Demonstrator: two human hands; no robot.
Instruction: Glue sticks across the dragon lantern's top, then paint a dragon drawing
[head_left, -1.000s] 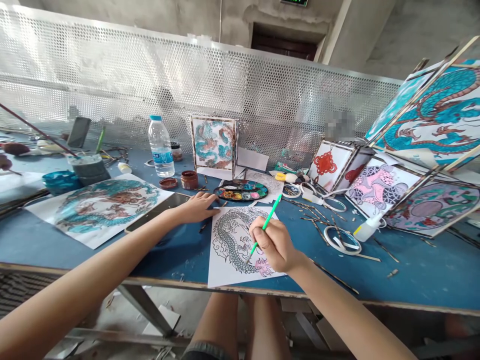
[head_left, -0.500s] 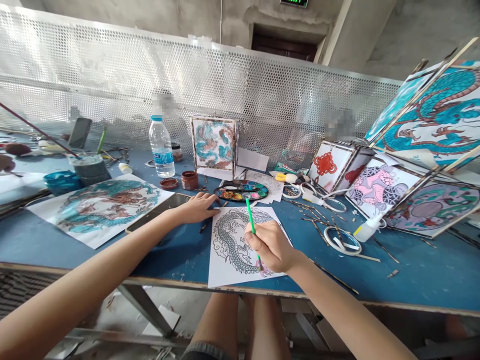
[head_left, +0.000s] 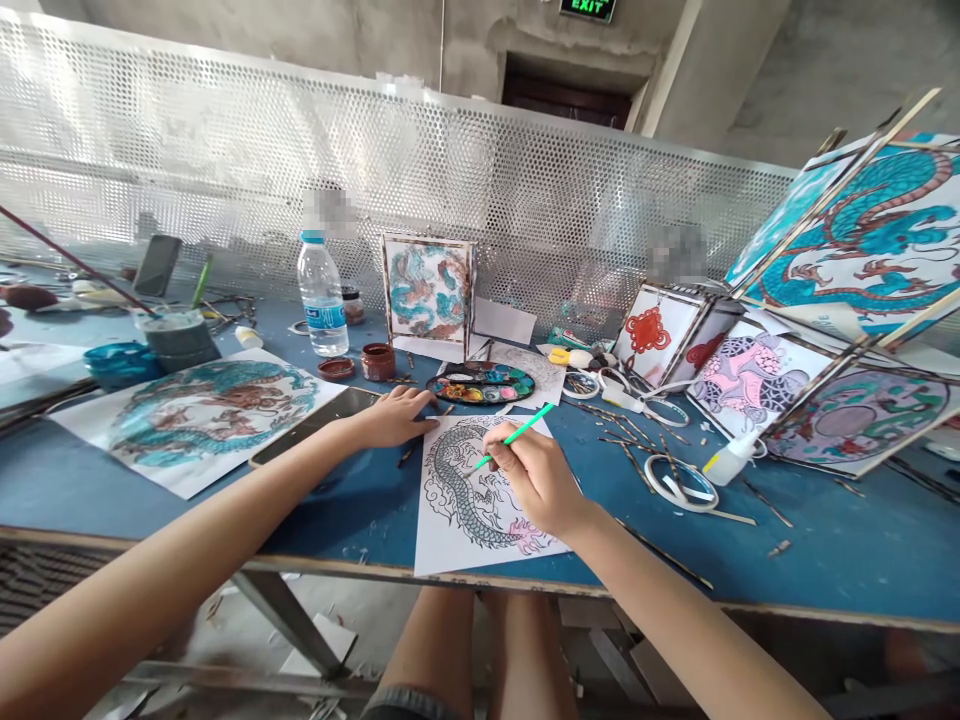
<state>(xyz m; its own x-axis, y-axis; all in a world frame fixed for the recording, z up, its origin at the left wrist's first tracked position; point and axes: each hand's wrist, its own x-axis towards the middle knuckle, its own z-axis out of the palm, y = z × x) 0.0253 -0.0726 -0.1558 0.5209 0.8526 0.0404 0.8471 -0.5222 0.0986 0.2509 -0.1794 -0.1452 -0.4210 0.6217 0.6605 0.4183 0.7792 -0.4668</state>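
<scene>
My right hand (head_left: 534, 475) is closed around a green paintbrush (head_left: 517, 435). The brush slants, its handle end up to the right and its tip low to the left over the dragon drawing (head_left: 457, 500); whether the tip touches the paper I cannot tell. Mostly black outlines on white, the drawing has a pink patch near its lower right, partly beside my wrist. Flat at the sheet's upper left corner lies my left hand (head_left: 397, 415), fingers apart and holding nothing. Just beyond both hands sits an oval paint palette (head_left: 484, 382) with several colours.
Left of my hands are a dark phone-like slab (head_left: 319, 425), a painted dragon sheet (head_left: 210, 410) and a cup of murky water (head_left: 180, 340). A water bottle (head_left: 322, 300) and brown paint jar (head_left: 378, 362) stand behind. Tape rolls (head_left: 681, 482), sticks, a glue bottle (head_left: 731, 458) and paper lanterns (head_left: 870, 235) fill the right.
The paintbrush has swung from nearly upright, tip at the pink patch, to a slant with its tip up and left over the dragon's body. My left hand stays put.
</scene>
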